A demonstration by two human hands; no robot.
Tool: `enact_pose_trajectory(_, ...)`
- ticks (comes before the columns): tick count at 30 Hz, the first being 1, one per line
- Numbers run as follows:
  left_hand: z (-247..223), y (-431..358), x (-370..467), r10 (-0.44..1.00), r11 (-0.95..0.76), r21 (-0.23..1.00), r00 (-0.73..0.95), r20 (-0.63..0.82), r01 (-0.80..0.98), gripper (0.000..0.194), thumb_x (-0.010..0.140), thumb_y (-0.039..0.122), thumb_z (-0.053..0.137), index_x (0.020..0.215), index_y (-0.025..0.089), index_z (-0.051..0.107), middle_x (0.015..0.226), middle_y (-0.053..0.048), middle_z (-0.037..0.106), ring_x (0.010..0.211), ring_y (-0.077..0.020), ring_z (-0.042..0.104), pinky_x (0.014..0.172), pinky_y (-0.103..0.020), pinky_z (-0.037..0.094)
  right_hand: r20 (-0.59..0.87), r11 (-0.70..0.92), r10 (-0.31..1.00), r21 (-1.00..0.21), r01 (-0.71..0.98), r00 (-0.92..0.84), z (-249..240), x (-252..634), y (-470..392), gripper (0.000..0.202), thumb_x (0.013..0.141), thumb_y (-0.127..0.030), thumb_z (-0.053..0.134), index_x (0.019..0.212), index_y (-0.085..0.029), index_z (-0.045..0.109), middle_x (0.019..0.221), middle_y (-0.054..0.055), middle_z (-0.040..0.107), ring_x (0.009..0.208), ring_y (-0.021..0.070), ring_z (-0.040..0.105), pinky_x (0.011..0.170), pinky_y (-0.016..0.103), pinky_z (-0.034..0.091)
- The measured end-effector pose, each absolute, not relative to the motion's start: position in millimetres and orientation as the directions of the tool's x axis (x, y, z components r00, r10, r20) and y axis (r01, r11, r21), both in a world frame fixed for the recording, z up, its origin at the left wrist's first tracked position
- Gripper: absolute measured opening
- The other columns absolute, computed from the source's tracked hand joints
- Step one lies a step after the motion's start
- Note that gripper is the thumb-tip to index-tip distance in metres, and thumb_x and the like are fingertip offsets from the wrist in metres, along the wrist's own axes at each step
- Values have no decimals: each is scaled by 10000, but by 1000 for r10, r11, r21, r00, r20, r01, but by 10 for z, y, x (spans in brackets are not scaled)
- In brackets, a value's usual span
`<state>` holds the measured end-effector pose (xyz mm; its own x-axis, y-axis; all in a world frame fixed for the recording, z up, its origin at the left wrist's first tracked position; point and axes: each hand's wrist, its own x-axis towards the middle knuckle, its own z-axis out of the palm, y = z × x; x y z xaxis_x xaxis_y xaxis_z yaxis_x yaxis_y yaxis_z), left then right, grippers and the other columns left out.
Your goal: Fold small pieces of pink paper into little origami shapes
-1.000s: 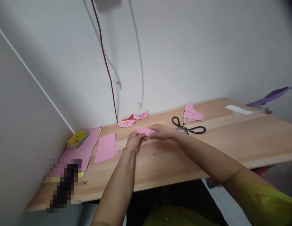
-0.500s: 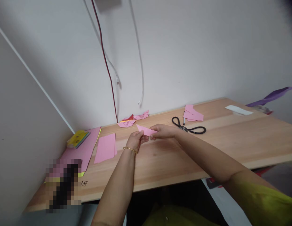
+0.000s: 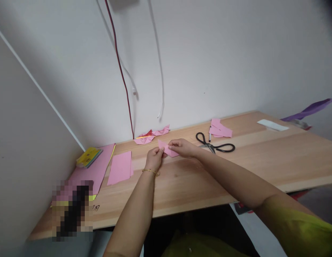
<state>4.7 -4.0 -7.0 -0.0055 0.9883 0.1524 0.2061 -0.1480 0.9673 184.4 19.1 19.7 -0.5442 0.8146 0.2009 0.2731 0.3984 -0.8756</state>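
A small folded piece of pink paper [image 3: 171, 152] is held just above the wooden table [image 3: 203, 178]. My left hand [image 3: 154, 157], with a gold bangle at its wrist, pinches the paper's left side between thumb and fingers. From the right, my right hand [image 3: 182, 147] grips the upper part of the same paper, its fingertips closed on a fold. Part of the paper is hidden behind the fingers. Folded pink paper shapes [image 3: 146, 138], one with red and yellow on it, lie by the wall beyond my hands.
Black-handled scissors [image 3: 220, 147] lie right of my hands, near a pen [image 3: 210, 135] and pink paper pieces [image 3: 221, 129]. Pink sheets [image 3: 120, 167] lie at the left, beside larger sheets [image 3: 101, 171] bearing a yellow packet [image 3: 88, 157]. A white strip [image 3: 272, 125] rests far right.
My right hand has shifted its hold from the paper's right corner up onto its upper part. The paper has turned and shows a different folded outline. My left hand keeps its pinch.
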Motion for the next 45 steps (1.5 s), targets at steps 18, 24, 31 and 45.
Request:
enact_pose_trajectory(18,-52,-91,115,999,-44,999,16,44,23,302,616,410,684,603,143,544,526,22,534,475,-68,456,469,-184,330,259,395,853,-888,235,-453,208,1797,168,243,757,-372,519,702,-138,551,637,-18,506,591,92,438,560,209,335)
enact_pose_trajectory(24,-47,-48,91,992,-115,993,-61,114,-7,214,629,331,658,716,137,641,654,-4,606,599,-103,518,599,-226,406,154,325,755,-932,159,-638,172,1845,173,266,737,-344,568,885,-128,617,801,31,626,686,119,541,638,232,413)
enact_pose_trajectory(31,-5,-77,32,905,-347,780,-32,424,520,120,717,208,525,685,173,636,676,1,599,658,-123,526,625,-235,396,536,584,812,-742,329,-233,232,1855,242,274,779,-294,527,1015,-173,594,1001,75,621,910,168,559,817,310,422)
enact_pose_trajectory(45,39,-145,104,791,-524,398,256,556,753,141,804,230,487,729,186,599,706,-38,545,709,-154,500,643,-272,374,493,702,707,-396,593,-508,241,1725,87,99,717,-221,549,766,-158,607,769,58,616,777,183,503,749,298,291)
